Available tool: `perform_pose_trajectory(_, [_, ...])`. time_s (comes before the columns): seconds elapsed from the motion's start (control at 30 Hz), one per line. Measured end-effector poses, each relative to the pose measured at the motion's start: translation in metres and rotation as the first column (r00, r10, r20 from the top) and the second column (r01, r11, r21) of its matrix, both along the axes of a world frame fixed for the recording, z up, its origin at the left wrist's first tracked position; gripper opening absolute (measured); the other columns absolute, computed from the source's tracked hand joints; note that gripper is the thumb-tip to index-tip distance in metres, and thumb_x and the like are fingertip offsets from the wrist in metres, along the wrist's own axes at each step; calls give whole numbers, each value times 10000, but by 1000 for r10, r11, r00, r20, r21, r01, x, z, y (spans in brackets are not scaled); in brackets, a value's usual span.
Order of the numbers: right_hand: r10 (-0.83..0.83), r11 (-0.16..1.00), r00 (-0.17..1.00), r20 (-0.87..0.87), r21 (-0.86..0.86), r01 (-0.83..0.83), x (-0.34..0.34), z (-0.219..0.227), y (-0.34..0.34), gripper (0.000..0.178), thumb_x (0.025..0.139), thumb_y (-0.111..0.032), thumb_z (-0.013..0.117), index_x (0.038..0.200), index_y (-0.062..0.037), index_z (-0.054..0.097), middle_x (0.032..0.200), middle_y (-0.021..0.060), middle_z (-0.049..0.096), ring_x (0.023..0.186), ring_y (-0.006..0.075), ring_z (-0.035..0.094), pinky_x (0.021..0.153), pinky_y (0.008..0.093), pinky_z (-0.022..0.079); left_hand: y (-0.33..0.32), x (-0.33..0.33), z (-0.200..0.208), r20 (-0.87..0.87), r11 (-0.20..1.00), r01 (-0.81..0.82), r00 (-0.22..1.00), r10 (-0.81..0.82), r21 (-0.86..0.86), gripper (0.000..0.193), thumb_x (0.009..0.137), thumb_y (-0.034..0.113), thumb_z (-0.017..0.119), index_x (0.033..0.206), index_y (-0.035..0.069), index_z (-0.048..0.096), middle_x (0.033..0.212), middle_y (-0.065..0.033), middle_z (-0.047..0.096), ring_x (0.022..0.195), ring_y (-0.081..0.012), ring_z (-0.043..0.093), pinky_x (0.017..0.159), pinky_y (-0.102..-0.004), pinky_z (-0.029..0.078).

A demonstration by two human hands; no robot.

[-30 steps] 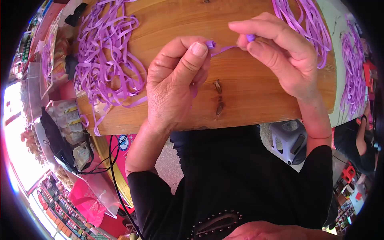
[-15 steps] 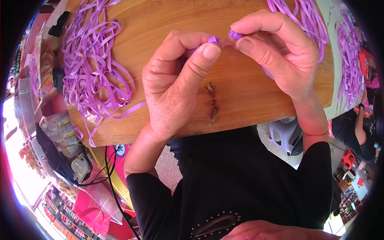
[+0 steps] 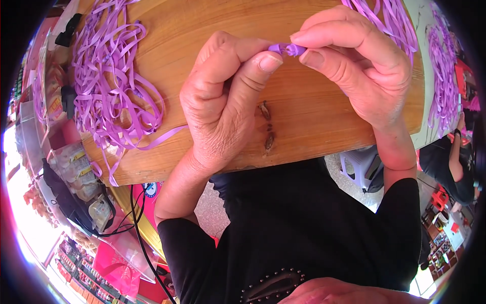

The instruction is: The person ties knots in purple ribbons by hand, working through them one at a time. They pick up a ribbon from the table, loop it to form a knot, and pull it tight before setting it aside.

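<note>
Head view: your left hand [image 3: 217,96] pinches one purple roll [image 3: 275,48], your right hand [image 3: 367,68] a second roll [image 3: 297,50], thumb and forefinger closed on each; both almost meet near one o'clock. One ribbon heap [image 3: 104,81] lies at ten, two ribbon bunches [image 3: 444,76] between one and three.

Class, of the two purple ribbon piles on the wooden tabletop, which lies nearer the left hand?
The tangled pile, left of the left hand; the upper-right pile lies beyond the right hand.
</note>
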State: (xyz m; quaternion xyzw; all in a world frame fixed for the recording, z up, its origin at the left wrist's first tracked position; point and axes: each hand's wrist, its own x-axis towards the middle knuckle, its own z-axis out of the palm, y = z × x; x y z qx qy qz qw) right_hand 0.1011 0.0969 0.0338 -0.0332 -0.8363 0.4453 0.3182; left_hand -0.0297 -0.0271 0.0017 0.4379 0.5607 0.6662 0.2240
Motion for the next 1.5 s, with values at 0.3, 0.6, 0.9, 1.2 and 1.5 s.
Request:
perform_pose_trajectory(0.3, [-116, 988, 957, 265, 128, 84, 12, 32, 1, 162, 751, 61, 680, 906, 24, 652, 837, 121, 624, 672, 157, 610, 567, 216, 459, -5, -1, 2, -146, 998, 56, 987, -59, -22, 96, 871, 5, 589, 946, -38, 629, 809, -22, 548, 767, -92, 459, 725, -198, 360])
perform_pose_trajectory(0.6, [-205, 964, 883, 422, 244, 107, 2, 52, 0, 119, 730, 12, 719, 843, -3, 684, 770, 108, 628, 620, 160, 612, 513, 223, 436, -5, 3, 0, -90, 998, 61, 994, -60, 7, 104, 853, 2, 611, 944, -38, 645, 780, -17, 531, 741, -89, 450, 699, -204, 363])
perform_pose_trajectory(0.9, [-120, 921, 968, 221, 388, 26, 4, 42, 6, 142, 722, 36, 709, 853, -14, 688, 758, 94, 628, 598, 150, 608, 503, 221, 436, -5, 5, -1, -51, 998, 63, 997, -62, 15, 139, 845, 1, 618, 971, -45, 652, 776, -15, 527, 739, -91, 450, 701, -205, 360])
perform_pose_trajectory(1.2, [-24, 876, 998, 64, 482, -10, 5, 30, 11, 165, 716, 54, 702, 862, -23, 691, 750, 84, 628, 581, 142, 606, 494, 218, 435, -5, 3, 1, -159, 998, 63, 985, -61, 5, 139, 843, 15, 618, 966, -36, 659, 748, -9, 517, 717, -92, 433, 682, -212, 345])
perform_pose_trajectory(1.5, [-7, 942, 1000, 15, 337, 1, 8, 19, 8, 166, 716, 60, 704, 860, -21, 688, 763, 85, 626, 589, 139, 610, 491, 201, 430, -4, 5, 2, -146, 997, 76, 987, -73, 12, 133, 841, 19, 622, 958, -31, 660, 741, -4, 514, 707, -89, 419, 669, -212, 337])
